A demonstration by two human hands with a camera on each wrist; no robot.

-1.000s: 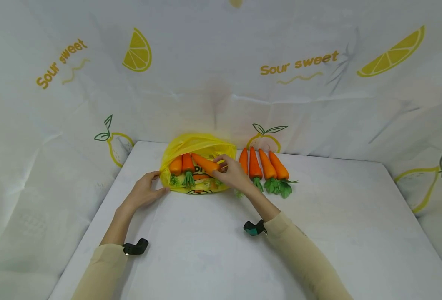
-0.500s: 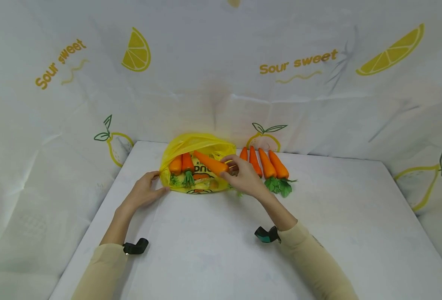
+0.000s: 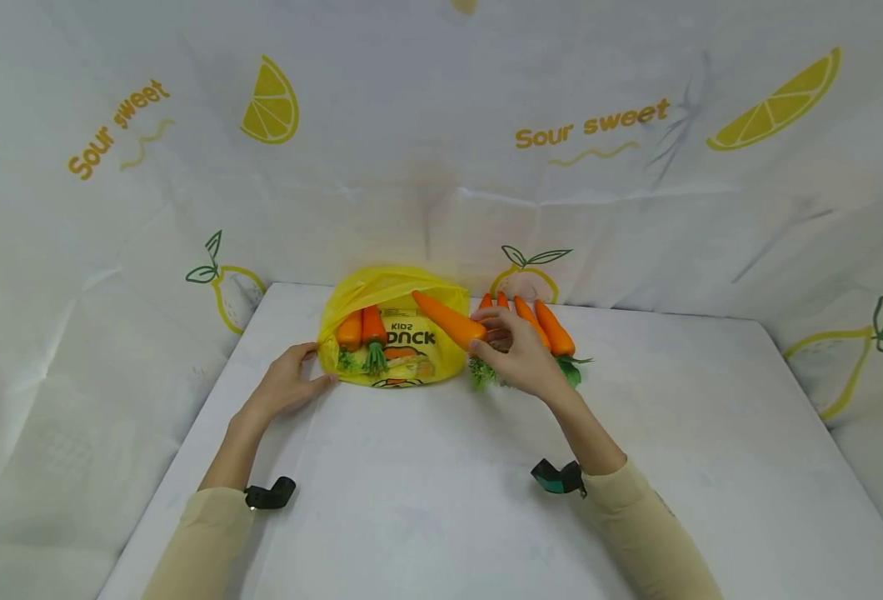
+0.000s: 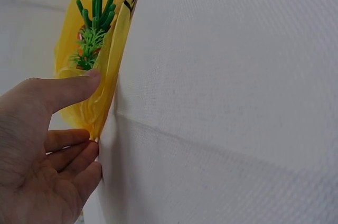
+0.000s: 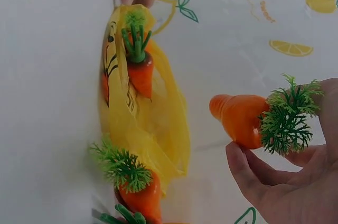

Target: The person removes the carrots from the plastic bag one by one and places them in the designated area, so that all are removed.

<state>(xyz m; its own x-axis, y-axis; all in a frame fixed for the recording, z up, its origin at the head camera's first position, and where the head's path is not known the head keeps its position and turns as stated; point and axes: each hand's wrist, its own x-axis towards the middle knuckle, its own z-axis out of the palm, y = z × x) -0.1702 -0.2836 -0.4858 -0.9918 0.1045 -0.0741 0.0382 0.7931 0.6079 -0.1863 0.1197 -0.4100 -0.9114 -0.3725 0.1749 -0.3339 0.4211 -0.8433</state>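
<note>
Head view shows us the right hand — fingers clamped on a smooth, tapered orange carrot, held near a thin, crinkled yellow bag. We see the left hand touching the bag's edge — thumb and fingers apart; two green-topped carrots lie inside.

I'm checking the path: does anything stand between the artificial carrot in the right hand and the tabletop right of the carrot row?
Yes: that row of artificial carrots, right of the held artificial carrot, partly hidden behind the right hand in the head view.
</note>
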